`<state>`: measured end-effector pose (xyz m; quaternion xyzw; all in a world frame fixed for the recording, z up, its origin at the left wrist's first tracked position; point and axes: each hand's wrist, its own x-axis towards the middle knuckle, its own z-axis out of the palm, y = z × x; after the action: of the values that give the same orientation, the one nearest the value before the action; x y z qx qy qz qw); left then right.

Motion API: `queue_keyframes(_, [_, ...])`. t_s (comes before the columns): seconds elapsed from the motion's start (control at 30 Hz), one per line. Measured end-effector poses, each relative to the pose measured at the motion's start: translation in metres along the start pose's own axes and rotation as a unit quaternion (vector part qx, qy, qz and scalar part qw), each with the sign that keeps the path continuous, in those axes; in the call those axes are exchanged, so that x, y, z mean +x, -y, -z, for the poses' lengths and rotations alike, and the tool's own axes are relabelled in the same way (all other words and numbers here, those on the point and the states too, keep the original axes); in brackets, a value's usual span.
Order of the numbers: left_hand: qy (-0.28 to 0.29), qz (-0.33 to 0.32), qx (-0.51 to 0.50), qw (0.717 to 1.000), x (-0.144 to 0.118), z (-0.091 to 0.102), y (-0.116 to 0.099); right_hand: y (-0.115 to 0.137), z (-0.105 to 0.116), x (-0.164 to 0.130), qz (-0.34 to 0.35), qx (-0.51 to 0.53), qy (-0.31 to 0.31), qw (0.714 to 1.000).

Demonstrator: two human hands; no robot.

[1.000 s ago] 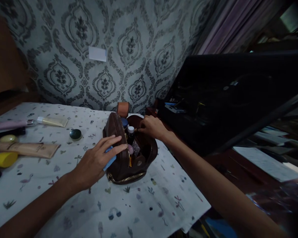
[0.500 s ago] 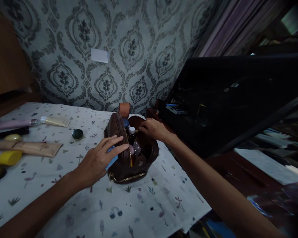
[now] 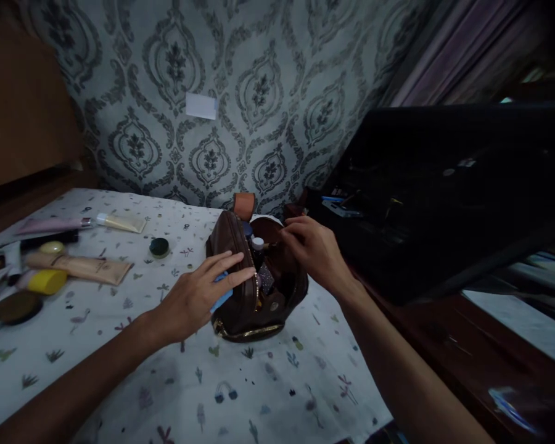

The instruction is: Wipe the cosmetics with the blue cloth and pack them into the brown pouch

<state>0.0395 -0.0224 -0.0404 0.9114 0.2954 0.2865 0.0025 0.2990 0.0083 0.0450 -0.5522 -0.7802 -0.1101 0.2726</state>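
Observation:
A brown makeup bag (image 3: 240, 302) stands unzipped on the patterned tablecloth, its mouth facing right. My left hand (image 3: 192, 299) rests its fingers on the bag's left side, with a folded blue cloth (image 3: 222, 300) tucked under them. Over the bag's right rim, my right hand (image 3: 317, 250) has its fingers bent together in a pinch; what is between them is hidden. Inside the bag are a dark bottle with a white cap (image 3: 258, 244), a glittery item (image 3: 266, 279) and a blue round item (image 3: 246, 229). The bag's deeper contents are in shadow.
To the left lie a beige tube (image 3: 97, 269), a cream tube (image 3: 123, 222), a pink tube (image 3: 53, 225), a yellow-capped item (image 3: 47, 282), a round compact (image 3: 17, 307) and a small dark jar (image 3: 159, 248). A large black panel (image 3: 444, 203) leans at the right. An orange-brown item (image 3: 244, 205) stands behind the bag.
The view has shifted, so the scene sits farther right. My right hand has risen slightly at the bag's rim, its fingers drawn closer together. My left hand stays on the bag with the cloth.

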Motion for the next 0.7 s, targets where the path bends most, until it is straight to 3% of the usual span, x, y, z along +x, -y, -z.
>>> queue_keyframes(0.13, [0.013, 0.000, -0.018, 1.000, 0.000, 0.005, -0.002, 0.036, 0.001, -0.026, 0.069, 0.096, -0.110, 0.987])
queue_keyframes(0.33, [0.003, 0.009, -0.073, 0.997, -0.003, 0.007, -0.001, 0.086, -0.019, -0.057, 0.169, 0.143, -0.174, 0.959])
queue_keyframes(0.53, [0.001, 0.051, -0.083, 0.995, -0.023, 0.007, 0.011, 0.119, -0.045, -0.071, 0.236, 0.178, -0.175, 0.939])
queue_keyframes(0.7, [-0.004, 0.130, -0.013, 0.991, -0.054, 0.012, 0.048, 0.145, -0.066, -0.079, 0.284, 0.257, -0.101, 0.918])
